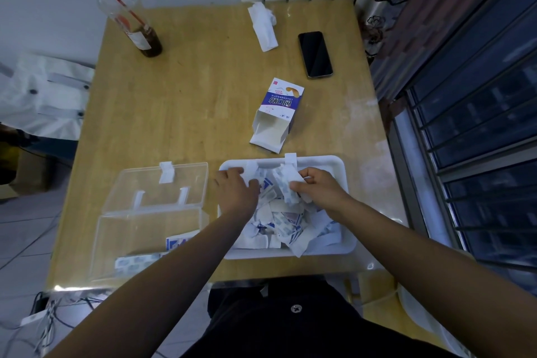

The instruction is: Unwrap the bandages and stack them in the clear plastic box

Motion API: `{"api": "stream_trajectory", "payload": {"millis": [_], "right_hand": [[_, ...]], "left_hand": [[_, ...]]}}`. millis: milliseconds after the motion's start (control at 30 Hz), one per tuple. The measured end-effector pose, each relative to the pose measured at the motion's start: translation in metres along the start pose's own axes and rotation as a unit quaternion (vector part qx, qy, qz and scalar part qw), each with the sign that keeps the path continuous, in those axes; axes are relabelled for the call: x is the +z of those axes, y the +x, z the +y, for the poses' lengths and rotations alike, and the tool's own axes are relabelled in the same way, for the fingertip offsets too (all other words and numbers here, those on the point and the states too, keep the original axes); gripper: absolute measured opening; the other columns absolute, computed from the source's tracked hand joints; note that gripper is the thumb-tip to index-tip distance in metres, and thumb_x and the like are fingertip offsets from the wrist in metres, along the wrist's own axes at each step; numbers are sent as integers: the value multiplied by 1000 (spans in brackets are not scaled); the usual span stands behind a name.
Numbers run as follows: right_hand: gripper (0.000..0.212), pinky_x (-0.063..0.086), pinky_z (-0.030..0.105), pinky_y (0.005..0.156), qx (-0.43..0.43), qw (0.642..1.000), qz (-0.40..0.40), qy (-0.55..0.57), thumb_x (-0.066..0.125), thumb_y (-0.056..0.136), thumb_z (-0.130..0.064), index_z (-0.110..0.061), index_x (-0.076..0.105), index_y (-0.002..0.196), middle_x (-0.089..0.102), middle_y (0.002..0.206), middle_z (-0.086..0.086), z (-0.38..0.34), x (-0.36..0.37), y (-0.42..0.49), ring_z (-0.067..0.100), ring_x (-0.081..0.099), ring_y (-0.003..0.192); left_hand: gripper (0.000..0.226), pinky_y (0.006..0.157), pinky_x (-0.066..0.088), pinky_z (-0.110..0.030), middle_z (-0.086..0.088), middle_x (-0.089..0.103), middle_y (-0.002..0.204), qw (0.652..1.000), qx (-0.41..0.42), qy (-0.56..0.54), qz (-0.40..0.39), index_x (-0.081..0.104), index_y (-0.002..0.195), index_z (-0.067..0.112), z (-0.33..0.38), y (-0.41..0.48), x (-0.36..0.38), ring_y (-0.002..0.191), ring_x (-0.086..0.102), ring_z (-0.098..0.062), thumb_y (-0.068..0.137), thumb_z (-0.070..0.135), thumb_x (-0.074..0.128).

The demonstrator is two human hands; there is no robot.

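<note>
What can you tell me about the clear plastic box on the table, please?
The clear plastic box is transparent and rectangular, its hinged lid laid open away from the person, with a white latch on the lid's far edge. It rests on the wooden table, left of the white tray. A few blue-and-white bandages lie inside.

One clear box, one phone, one cup
</note>
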State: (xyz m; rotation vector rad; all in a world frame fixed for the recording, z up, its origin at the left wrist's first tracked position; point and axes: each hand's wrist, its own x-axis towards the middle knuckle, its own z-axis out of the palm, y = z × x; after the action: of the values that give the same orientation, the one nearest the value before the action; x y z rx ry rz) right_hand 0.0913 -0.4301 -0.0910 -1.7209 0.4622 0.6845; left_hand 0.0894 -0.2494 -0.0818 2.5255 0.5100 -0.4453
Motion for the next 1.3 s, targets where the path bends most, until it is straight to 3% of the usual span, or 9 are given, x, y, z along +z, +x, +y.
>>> {"api": "stream_trajectory", "payload": {"millis": [100, 167, 233, 367, 533, 667, 833, 1100, 1300], "right_hand": [[23, 53, 40, 84, -18, 1000, 0, 25, 70, 87, -19, -9, 63, 107, 69, 106, 15, -8, 7, -3, 28, 66, 95], [23, 53, 42, 85, -23, 999, -4, 35, 72, 85, -19, -8, 63, 103, 71, 99, 15, -11, 13, -5, 29, 68, 92], [18, 53, 35, 73, -21, 999, -8, 26, 73, 84, -22, -11, 60, 93, 68, 83, 8, -15, 17, -7, 21, 64, 76], [23, 41, 23, 60, -19, 1000, 20, 5, 68, 87, -20, -15, 48, 77, 53, 68, -1, -20, 22, -9, 11, 50, 63], [25, 35, 31, 62, -36, 998, 50, 20, 54, 89, -9, -17, 36, 73, 42, 67, 1, -27, 33, -10, 16, 39, 61], [18, 21, 30, 58, -61, 998, -16, 30, 44, 73, -20, -20, 33, 59, 27, 54, -4, -43, 46, -16, 15, 18, 56], [14, 39, 7, 59, -129, 992, 15, -2, 56, 92, -2, -11, 52, 101, 55, 82, -1, -32, 53, -20, 4, 50, 70], [36, 44, 22, 66, -110, 992, 44, -43, 76, 80, -14, -10, 51, 105, 58, 85, 6, -29, 63, -18, 14, 54, 76], [31, 52, 40, 82, -77, 990, -20, -115, 62, 93, -25, -7, 51, 116, 65, 105, 11, -28, 72, -18, 26, 63, 95]], "left_hand": [[28, 89, 41, -34, -8, 61, 115, 976, -15, -204, -76, 62, 112, 12, 11, -2, -4, 102, 55, -23, 95, 31, 51], [24, 84, 48, -34, -11, 67, 103, 902, -76, -363, -220, 65, 102, 10, 19, -9, -7, 90, 60, -22, 98, 28, 48], [24, 88, 50, -38, -17, 68, 100, 859, -95, -432, -258, 64, 100, 4, 19, -12, -3, 90, 63, -26, 100, 18, 45], [28, 97, 46, -44, -28, 64, 109, 852, -107, -466, -212, 62, 105, -5, 13, -10, 4, 102, 60, -35, 100, 12, 41], [31, 63, 53, -17, -2, 69, 89, 840, -106, -485, -219, 65, 112, 10, 9, -12, -5, 77, 67, -11, 102, 14, 35], [29, 63, 50, -24, -1, 68, 83, 824, -145, -505, -212, 66, 104, 14, 4, -14, -7, 72, 64, -13, 103, 19, 38], [19, 65, 49, -26, -3, 64, 82, 799, -176, -536, -209, 60, 103, 13, -3, -14, -14, 72, 60, -15, 102, 20, 42], [25, 72, 49, -29, -12, 65, 104, 780, -219, -550, -200, 63, 112, 8, -9, -20, -22, 84, 63, -20, 96, 26, 54], [22, 74, 46, -26, -4, 67, 97, 784, -189, -547, -226, 62, 110, 14, -13, -26, -26, 78, 61, -12, 97, 28, 52]]}}
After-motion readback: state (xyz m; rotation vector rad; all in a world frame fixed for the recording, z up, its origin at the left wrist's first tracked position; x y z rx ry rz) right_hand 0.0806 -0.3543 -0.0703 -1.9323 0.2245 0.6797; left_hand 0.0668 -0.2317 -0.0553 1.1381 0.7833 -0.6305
